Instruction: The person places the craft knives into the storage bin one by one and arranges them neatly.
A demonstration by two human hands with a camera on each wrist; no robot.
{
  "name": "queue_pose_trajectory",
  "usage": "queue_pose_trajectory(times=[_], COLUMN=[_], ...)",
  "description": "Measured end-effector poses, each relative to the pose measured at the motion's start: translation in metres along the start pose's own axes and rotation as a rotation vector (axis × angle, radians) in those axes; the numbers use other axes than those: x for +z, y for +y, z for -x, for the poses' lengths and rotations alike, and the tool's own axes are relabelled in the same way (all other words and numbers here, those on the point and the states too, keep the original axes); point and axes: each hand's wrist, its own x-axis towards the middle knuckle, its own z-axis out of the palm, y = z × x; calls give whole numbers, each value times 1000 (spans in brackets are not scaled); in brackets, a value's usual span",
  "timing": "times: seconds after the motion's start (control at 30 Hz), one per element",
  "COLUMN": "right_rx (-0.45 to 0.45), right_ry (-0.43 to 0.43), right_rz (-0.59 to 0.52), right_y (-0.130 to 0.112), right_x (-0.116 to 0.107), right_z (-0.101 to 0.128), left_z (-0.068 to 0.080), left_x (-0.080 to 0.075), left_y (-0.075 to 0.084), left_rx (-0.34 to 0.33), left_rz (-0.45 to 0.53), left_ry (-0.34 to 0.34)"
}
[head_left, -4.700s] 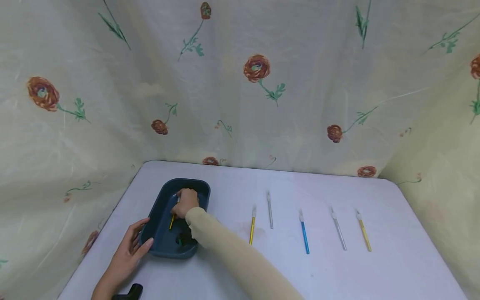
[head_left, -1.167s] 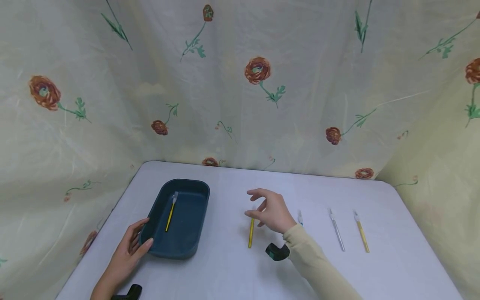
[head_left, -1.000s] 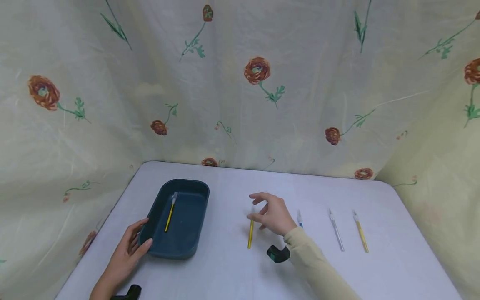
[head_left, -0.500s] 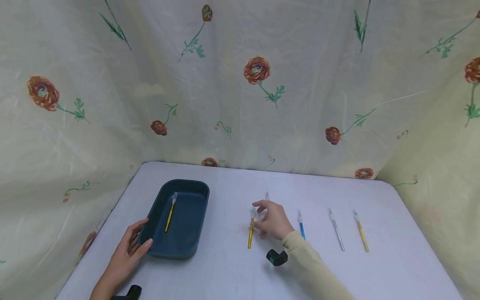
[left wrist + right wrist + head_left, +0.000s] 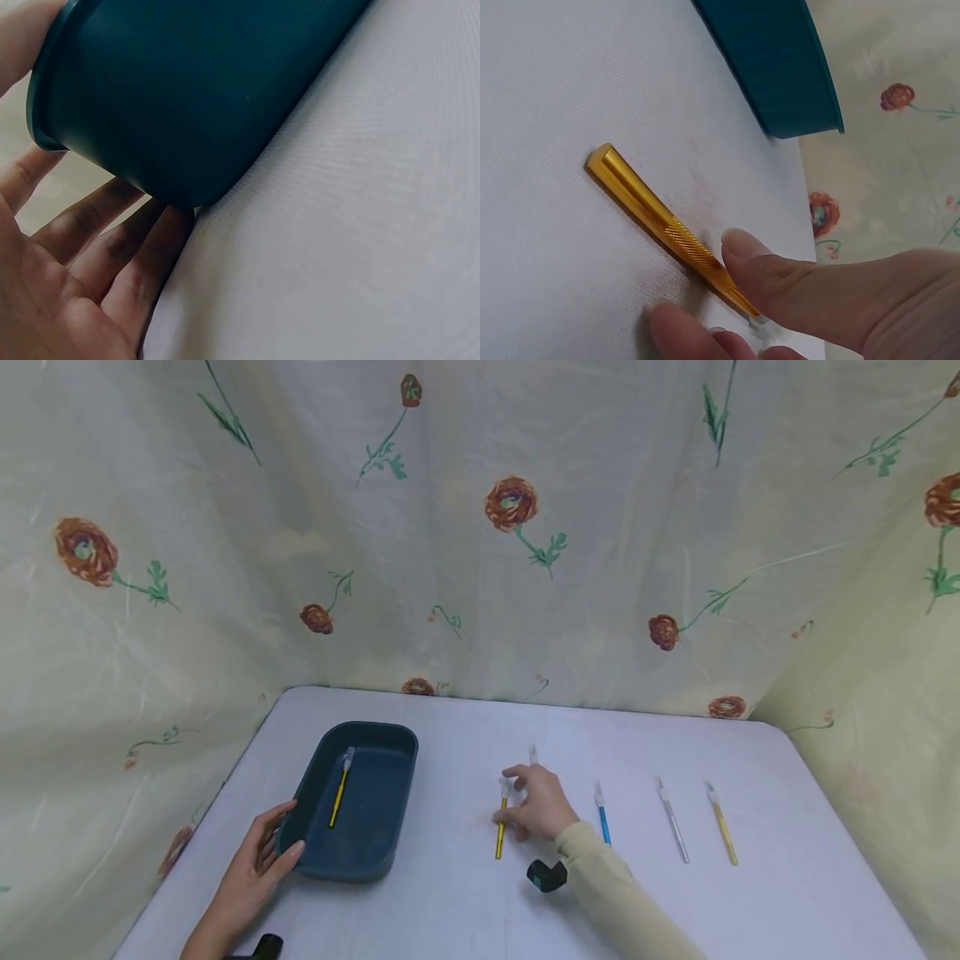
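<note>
Right hand (image 5: 538, 806) is pinching the gold craft knife (image 5: 500, 827) on the table (image 5: 450, 910) | left hand (image 5: 251, 872), fingers relaxed, is resting against the blue tray (image 5: 390, 839).

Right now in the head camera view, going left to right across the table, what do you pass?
Left hand → blue tray → yellow knife under the right hand → blue knife → silver knife → far yellow knife.
</note>
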Motion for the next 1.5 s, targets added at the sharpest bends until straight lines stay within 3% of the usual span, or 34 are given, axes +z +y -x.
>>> queue_pose_trajectory(times=[0.23,0.63,1.5], right_rx=[-16,25,95], right_ry=[0,-111,-177], right_rz=[35,108,92], right_y=[0,-6,-19], right_x=[1,-5,-10], right_z=[-2,-9,-10], left_z=[1,-1,0], left_x=[1,2,1], left_y=[-2,-2,1], left_rx=[-4,-8,-13], left_rz=[1,1,-4], left_ry=[2,0,-1])
